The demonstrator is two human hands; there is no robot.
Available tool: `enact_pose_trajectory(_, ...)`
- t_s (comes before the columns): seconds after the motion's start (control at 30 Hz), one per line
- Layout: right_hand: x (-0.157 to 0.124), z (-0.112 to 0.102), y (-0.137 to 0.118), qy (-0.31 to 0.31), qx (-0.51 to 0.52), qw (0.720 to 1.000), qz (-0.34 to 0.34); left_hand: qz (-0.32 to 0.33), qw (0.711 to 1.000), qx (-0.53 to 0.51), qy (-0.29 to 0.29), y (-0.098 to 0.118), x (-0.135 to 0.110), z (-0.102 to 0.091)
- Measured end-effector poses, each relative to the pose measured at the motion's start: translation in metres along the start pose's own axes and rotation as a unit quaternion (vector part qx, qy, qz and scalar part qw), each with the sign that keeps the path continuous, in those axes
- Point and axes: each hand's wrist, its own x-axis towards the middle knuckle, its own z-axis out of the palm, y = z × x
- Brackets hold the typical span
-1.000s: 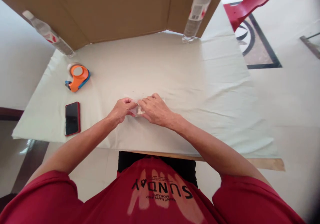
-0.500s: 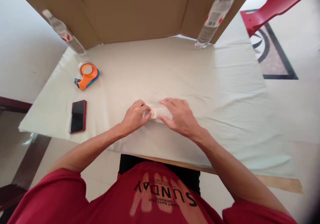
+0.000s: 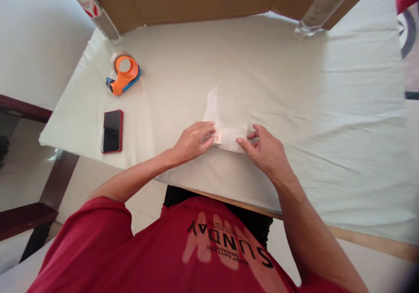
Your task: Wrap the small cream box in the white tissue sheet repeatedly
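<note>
A thin, translucent white plastic bag (image 3: 233,136) lies on the cloth in front of me, with a small pale label near its left end. Its upper part spreads away from me, and a whiter flap rises at its upper left. My left hand (image 3: 195,140) is closed on the bag's left edge, thumb and fingers around it beside the label. At the right edge is my right hand (image 3: 266,149), its thumb tip touching the plastic. A gap shows between that thumb and the index finger; the other fingers are partly curled.
An orange and blue tape dispenser (image 3: 125,75) and a phone (image 3: 112,131) in a red case lie on the left. Behind stands a brown cardboard panel (image 3: 203,0), flanked by a left bottle (image 3: 94,13) and a right bottle (image 3: 322,11). Pale cloth (image 3: 353,153) covers the table.
The bag has spread out; its upper part and white flap now show. My right hand has moved right to the bag's edge. The whole view has tilted down and shifted.
</note>
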Motion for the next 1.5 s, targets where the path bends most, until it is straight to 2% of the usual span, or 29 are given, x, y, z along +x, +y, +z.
enact_pose_trajectory(0.17,0.004,0.009,-0.008,-0.004,0.016,1.000,0.018,-0.012,1.000,-0.016,-0.003,0.001,-0.004,0.002)
enact_pose_trajectory(0.37,0.006,0.009,-0.005,0.079,-0.023,0.996,0.020,-0.009,0.999,-0.031,0.008,-0.001,-0.008,0.006)
enact_pose_trajectory(0.57,0.021,0.006,-0.010,0.001,-0.029,0.999,0.017,0.039,0.999,-0.019,0.018,-0.004,-0.006,0.006)
enact_pose_trajectory(0.63,0.023,0.007,-0.008,0.011,-0.024,1.000,0.018,0.051,0.998,-0.013,0.029,-0.005,-0.006,0.007)
enact_pose_trajectory(0.77,0.024,0.006,0.003,0.084,-0.031,0.995,0.030,0.075,0.996,0.009,0.042,-0.006,-0.005,0.009)
enact_pose_trajectory(0.9,0.026,0.005,0.003,0.058,-0.027,0.997,0.037,0.074,0.995,0.044,0.042,-0.003,-0.004,0.008)
enact_pose_trajectory(1.03,0.030,0.012,-0.005,0.037,0.018,0.999,0.004,0.068,0.994,0.081,0.029,-0.001,-0.003,0.002)
enact_pose_trajectory(1.2,0.022,0.018,-0.001,0.063,0.167,0.984,-0.029,0.073,0.993,0.087,0.007,0.002,0.000,-0.005)
enact_pose_trajectory(1.27,0.014,0.018,0.004,0.054,0.208,0.976,-0.033,0.071,0.994,0.081,-0.001,0.004,0.001,-0.007)
enact_pose_trajectory(1.4,-0.001,0.019,0.009,0.015,0.232,0.972,-0.023,0.073,0.996,0.054,-0.004,0.003,0.001,-0.007)
enact_pose_trajectory(1.5,-0.007,0.023,0.003,0.022,0.235,0.972,-0.024,0.078,0.996,0.032,-0.005,0.002,0.002,-0.006)
